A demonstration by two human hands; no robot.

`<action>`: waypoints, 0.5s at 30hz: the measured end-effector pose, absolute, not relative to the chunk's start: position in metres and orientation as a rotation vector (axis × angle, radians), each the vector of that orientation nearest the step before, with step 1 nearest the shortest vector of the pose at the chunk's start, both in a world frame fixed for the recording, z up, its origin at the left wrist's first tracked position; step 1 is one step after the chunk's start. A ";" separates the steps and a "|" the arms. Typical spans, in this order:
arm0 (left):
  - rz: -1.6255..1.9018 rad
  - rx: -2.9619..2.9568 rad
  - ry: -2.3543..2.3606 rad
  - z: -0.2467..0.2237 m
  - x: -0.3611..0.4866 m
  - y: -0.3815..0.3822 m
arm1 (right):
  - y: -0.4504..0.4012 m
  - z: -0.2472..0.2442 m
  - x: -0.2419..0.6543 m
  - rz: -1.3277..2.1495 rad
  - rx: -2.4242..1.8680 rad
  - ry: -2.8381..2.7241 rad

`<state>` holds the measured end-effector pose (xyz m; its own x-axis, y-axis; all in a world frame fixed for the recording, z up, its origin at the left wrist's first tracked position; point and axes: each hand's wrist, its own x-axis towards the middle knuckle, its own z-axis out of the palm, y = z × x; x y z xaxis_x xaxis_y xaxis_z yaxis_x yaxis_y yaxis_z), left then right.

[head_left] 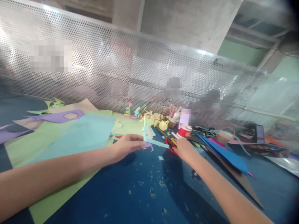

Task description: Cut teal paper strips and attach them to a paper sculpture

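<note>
My left hand is closed in a pinch at the base of a light-blue paper piece. An upright curled part rises from the fingertips, and a flat light-blue strip runs from it to the right. A purple paper curl hangs just below. Bent over at the right, my right hand has its fingers curled at the red handles of a pair of scissors. The hand partly covers them, and the picture is slightly blurred. Small paper scraps lie on the blue table.
Large green and light-blue paper sheets lie left, with a purple cut-out. Small paper spirals, yellow curls and a red cup stand behind. Blue paper and a phone lie right. A perforated metal panel borders the back.
</note>
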<state>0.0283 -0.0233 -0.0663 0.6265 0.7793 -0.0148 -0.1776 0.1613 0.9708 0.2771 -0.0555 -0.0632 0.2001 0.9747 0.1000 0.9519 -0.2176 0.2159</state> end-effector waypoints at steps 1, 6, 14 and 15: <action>0.752 1.214 0.603 -0.066 0.028 -0.023 | -0.055 -0.063 0.278 0.305 2.344 1.884; 0.758 1.244 0.572 -0.066 0.028 -0.023 | -0.054 -0.064 0.279 0.233 2.358 1.847; 0.878 1.192 0.610 -0.063 0.025 -0.010 | -0.060 -0.049 0.273 0.010 2.466 1.900; 0.917 1.168 0.632 -0.062 0.024 -0.006 | -0.062 -0.045 0.272 -0.040 2.480 1.925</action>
<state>0.0239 -0.0057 -0.0624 0.5032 0.8634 0.0373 -0.2721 0.1173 0.9551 0.2720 -0.0616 -0.0453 0.2479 0.9685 -0.0213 0.9686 -0.2482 -0.0139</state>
